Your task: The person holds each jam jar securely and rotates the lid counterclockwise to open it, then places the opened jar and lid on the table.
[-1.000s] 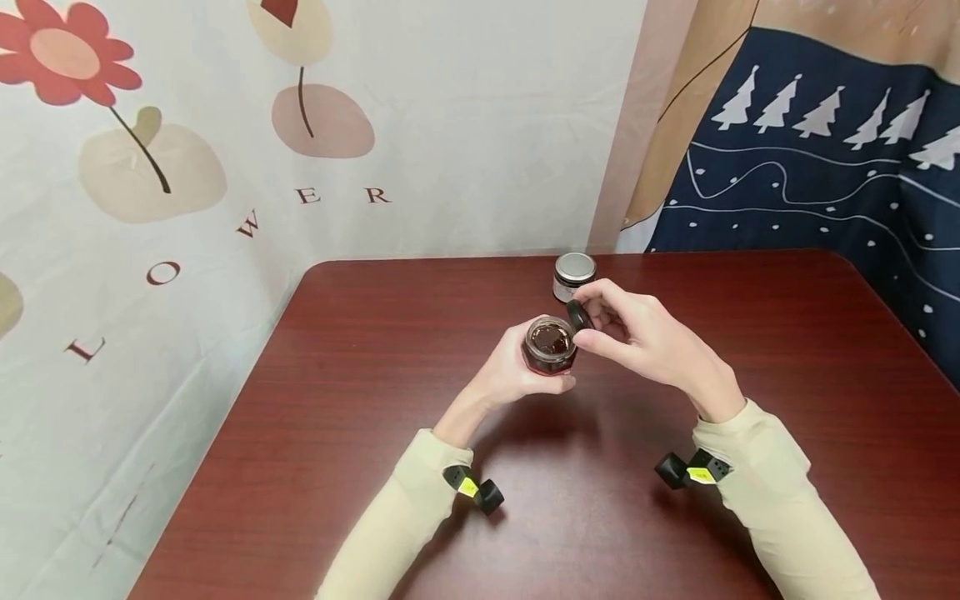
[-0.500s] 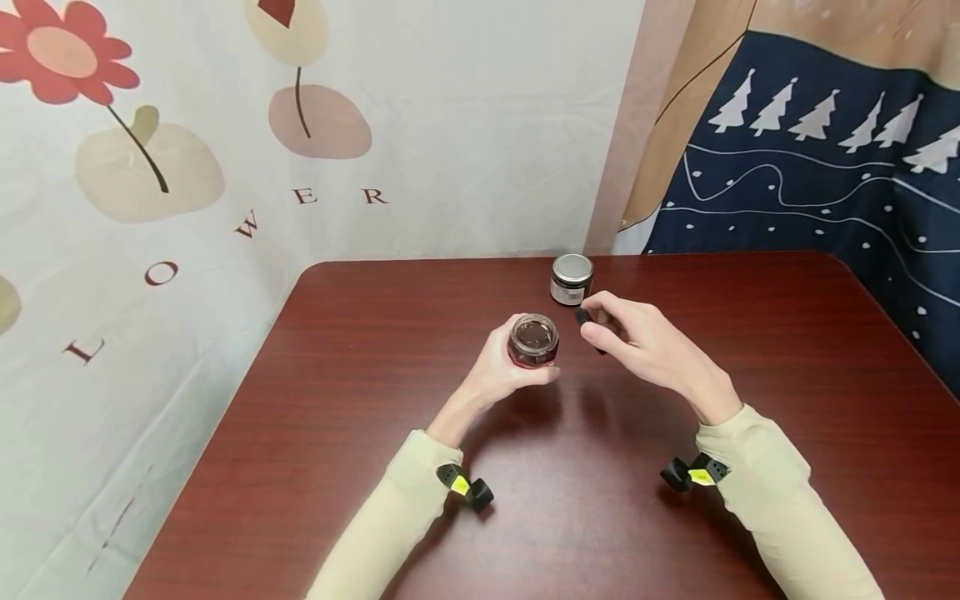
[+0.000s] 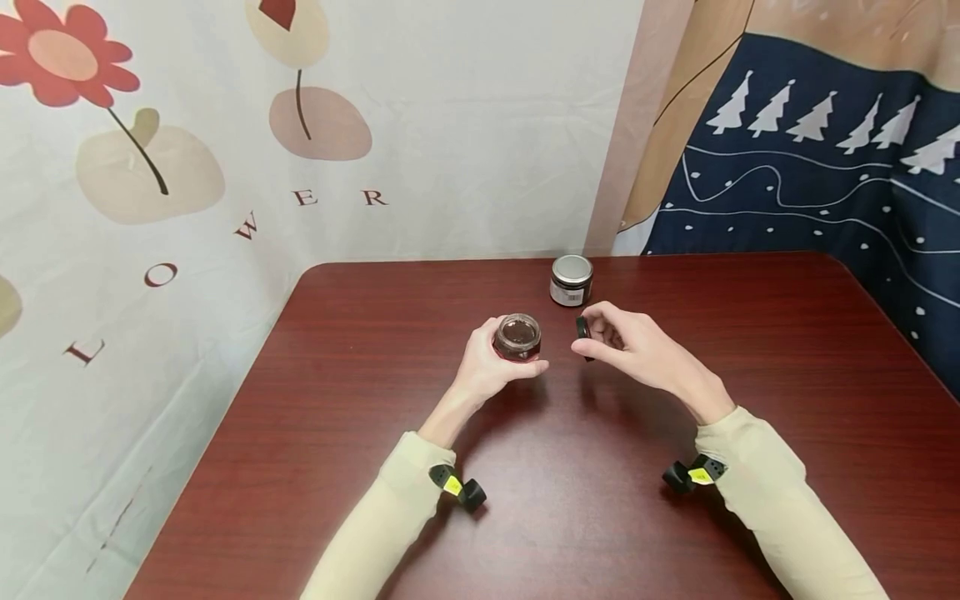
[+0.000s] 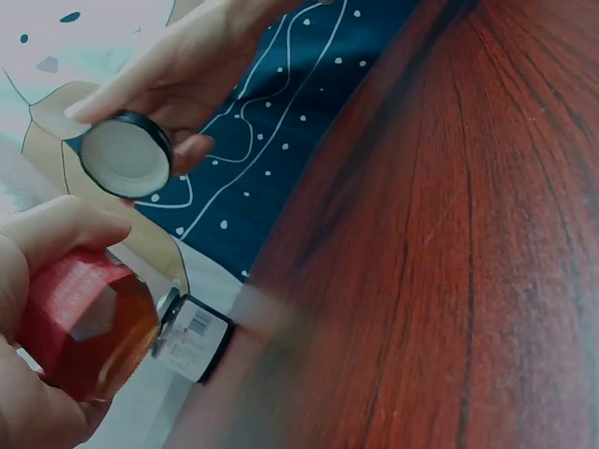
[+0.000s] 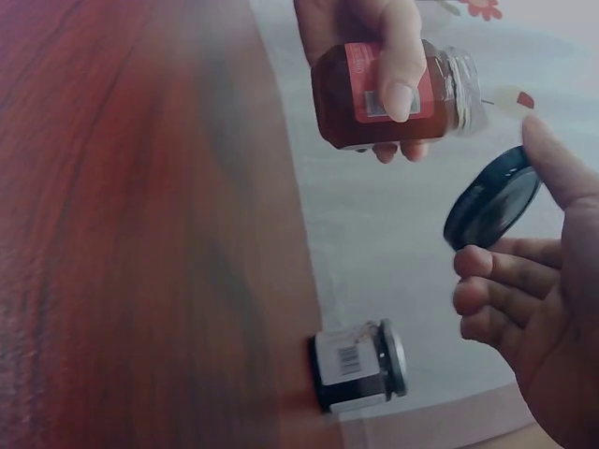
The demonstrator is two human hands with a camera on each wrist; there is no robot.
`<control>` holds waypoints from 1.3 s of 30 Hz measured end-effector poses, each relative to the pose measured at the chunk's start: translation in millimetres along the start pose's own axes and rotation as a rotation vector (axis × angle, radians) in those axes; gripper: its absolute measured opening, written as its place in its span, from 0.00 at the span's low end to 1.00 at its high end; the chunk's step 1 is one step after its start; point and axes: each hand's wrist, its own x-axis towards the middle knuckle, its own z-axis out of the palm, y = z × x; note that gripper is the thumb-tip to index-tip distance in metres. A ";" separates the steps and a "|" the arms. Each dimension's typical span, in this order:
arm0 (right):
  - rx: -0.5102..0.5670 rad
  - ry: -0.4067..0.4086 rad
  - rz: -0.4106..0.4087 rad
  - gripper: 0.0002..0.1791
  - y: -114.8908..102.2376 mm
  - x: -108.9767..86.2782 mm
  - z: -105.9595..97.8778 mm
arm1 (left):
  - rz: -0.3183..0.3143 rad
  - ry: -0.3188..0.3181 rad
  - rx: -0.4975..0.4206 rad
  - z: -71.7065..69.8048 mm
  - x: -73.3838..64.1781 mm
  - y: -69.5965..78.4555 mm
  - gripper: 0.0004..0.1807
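Note:
An uncapped glass jar [image 3: 517, 336] of dark reddish-brown contents is gripped upright by my left hand [image 3: 480, 364], thumb on one side and fingers on the other. In the right wrist view a red label [image 5: 365, 79] with a barcode wraps the jar. My right hand [image 3: 637, 348] pinches a black screw lid [image 3: 583, 337] by its edge, to the right of the jar and apart from it. The lid's pale inner face [image 4: 122, 161] shows in the left wrist view. Behind the hands stands a second jar [image 3: 572, 283] with a silver lid.
A dark red-brown wooden table [image 3: 315, 467] lies beneath the hands. Behind it hangs a pale cloth [image 3: 465, 150] printed with flowers and letters. At the right hangs a navy cloth [image 3: 795, 175] with white trees. Each sleeve carries a small black wrist camera [image 3: 471, 495].
The left hand has moved left with the jar. The right hand has drawn the lid away from the jar's mouth and turned it on edge. The second jar stays put.

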 end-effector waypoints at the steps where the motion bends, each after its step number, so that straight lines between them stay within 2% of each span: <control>1: -0.006 -0.003 0.000 0.22 1.5 0.1 1.4 | -0.011 -0.002 -0.002 0.1 0.1 -0.4 0.32; 6: -0.021 -0.030 -0.004 0.24 9.7 1.3 9.4 | -0.056 -0.011 0.016 1.2 0.2 -1.7 0.33; 14: 0.012 -0.083 0.012 0.27 18.0 4.6 20.3 | -0.114 -0.003 0.060 0.9 -0.4 -6.1 0.36; 21: 0.066 -0.090 0.010 0.29 23.8 6.7 28.3 | -0.125 0.006 0.057 -1.1 1.1 -13.9 0.34; 33: 0.182 -0.105 0.071 0.31 35.4 4.8 33.2 | -0.145 0.012 0.095 -1.2 0.8 -23.2 0.37; 39: 0.112 -0.103 0.073 0.30 38.6 4.6 28.6 | -0.139 0.020 0.094 -1.6 2.4 -29.5 0.37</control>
